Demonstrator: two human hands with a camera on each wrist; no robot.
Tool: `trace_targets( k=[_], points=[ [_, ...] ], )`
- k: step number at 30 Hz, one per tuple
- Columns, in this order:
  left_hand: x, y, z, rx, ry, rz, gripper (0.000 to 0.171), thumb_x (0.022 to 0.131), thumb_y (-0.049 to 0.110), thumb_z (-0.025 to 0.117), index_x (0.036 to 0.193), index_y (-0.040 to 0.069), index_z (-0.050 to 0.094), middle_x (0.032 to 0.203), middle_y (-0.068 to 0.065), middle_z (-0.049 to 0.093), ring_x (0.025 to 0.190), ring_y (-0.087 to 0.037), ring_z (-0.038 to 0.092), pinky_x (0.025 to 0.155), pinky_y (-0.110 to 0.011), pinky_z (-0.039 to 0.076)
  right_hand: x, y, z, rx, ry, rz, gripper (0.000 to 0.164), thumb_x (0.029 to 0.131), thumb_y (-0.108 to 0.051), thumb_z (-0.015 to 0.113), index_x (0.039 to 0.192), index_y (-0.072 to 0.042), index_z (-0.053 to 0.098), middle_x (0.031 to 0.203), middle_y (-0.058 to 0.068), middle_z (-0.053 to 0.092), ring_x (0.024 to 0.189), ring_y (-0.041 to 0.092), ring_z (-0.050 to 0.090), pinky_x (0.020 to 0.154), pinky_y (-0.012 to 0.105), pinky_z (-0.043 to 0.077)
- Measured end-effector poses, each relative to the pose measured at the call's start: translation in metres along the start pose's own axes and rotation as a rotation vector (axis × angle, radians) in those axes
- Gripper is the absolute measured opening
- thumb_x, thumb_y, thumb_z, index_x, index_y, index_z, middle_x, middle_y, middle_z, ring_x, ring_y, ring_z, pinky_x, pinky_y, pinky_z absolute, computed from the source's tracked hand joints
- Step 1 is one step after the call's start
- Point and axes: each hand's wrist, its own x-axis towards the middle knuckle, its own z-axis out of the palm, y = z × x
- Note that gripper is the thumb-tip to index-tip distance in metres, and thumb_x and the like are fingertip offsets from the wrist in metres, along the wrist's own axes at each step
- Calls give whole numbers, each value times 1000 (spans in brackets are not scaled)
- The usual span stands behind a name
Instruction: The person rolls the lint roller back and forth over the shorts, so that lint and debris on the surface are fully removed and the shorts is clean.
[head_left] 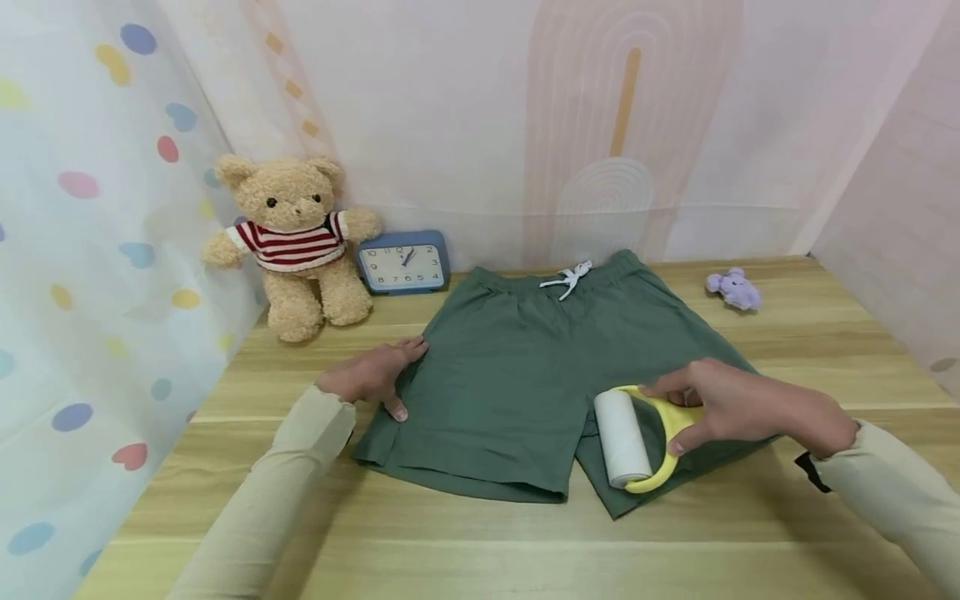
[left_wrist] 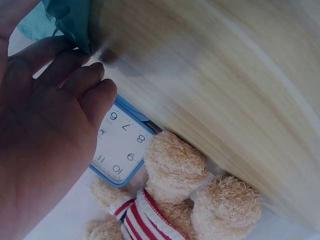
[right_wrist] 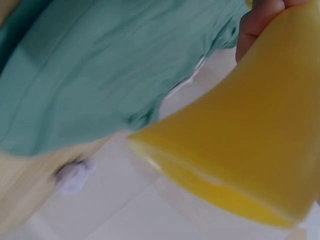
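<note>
Dark green shorts (head_left: 495, 383) with a white drawstring lie spread on the wooden table, waistband away from me. At their left edge rests my left hand (head_left: 375, 375), thumb and fingers apart and touching the cloth. In the left wrist view its fingers bend loosely beside a corner of the fabric. My right hand (head_left: 727, 404) grips the yellow handle (right_wrist: 250, 115) of a lint roller. The roller's white cylinder (head_left: 622, 439) is over the right leg of the shorts, near the hem. That handle covers much of the right wrist view.
A teddy bear (head_left: 296, 242) in a striped sweater sits at the back left, next to a blue clock (head_left: 402, 262). A small purple toy (head_left: 735, 289) lies at the back right. Patterned curtains (head_left: 450, 108) stand behind the wooden table (head_left: 450, 550).
</note>
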Motion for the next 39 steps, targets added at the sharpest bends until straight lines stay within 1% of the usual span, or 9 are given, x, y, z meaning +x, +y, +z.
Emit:
trace_targets(
  k=[5,6,10,15,19,22,27,33,39],
  points=[
    [3,-1,-4,31,12,11,114,70,19,89,159,-4,20,167,-26,14,154,-46,16,124,-58,24,-7,13,-10,1,2,5,76,75,-40,86,133,3,63,106,-3,68,87,2,52,83,31,57],
    [4,-2,-4,31,10,9,114,70,19,89,159,-4,20,167,-26,13,154,-46,16,125,-58,24,-8,15,-12,-2,4,2,76,75,-40,87,132,4,63,111,-2,69,88,2,53,83,32,57],
    [7,0,-3,29,-15,-3,115,71,21,88,160,-2,18,167,-25,11,154,-46,15,125,-58,23,-15,22,-17,-6,-10,19,77,73,-41,88,131,4,64,95,-5,67,85,1,54,81,31,57],
    [8,1,1,24,-22,-6,115,71,20,88,160,-2,18,168,-25,11,154,-46,16,125,-57,24,-30,35,-25,-11,-20,66,77,71,-41,89,130,4,65,93,-5,66,86,-2,56,80,28,56],
    [8,0,2,17,-11,0,115,70,20,88,159,-2,19,167,-25,12,154,-46,16,124,-58,24,-44,49,-34,51,-23,103,77,70,-31,90,130,9,63,82,-5,58,76,-2,51,65,21,51],
    [6,-2,2,21,-8,0,115,70,21,88,159,-3,19,167,-25,12,154,-47,16,124,-58,25,-55,60,-41,90,-20,142,76,70,-22,90,130,12,61,77,-3,56,64,-1,47,53,21,47],
    [5,-5,2,23,0,3,115,70,22,88,159,-3,20,167,-26,13,153,-47,18,124,-58,26,-74,78,-50,61,-14,254,77,70,-18,89,131,16,57,74,-1,58,52,0,45,45,23,46],
    [5,-9,-1,30,-4,-10,116,70,23,88,159,-3,19,167,-26,13,153,-48,18,123,-59,26,-96,101,-60,77,16,227,76,73,-13,86,129,25,51,67,-5,50,45,-2,41,43,23,45],
    [9,-10,1,21,-15,-10,116,69,22,89,159,-3,19,167,-27,13,153,-49,18,124,-59,24,-109,112,-65,48,15,252,74,74,-10,85,126,28,50,70,-6,43,50,-3,40,43,23,45]
  ],
)
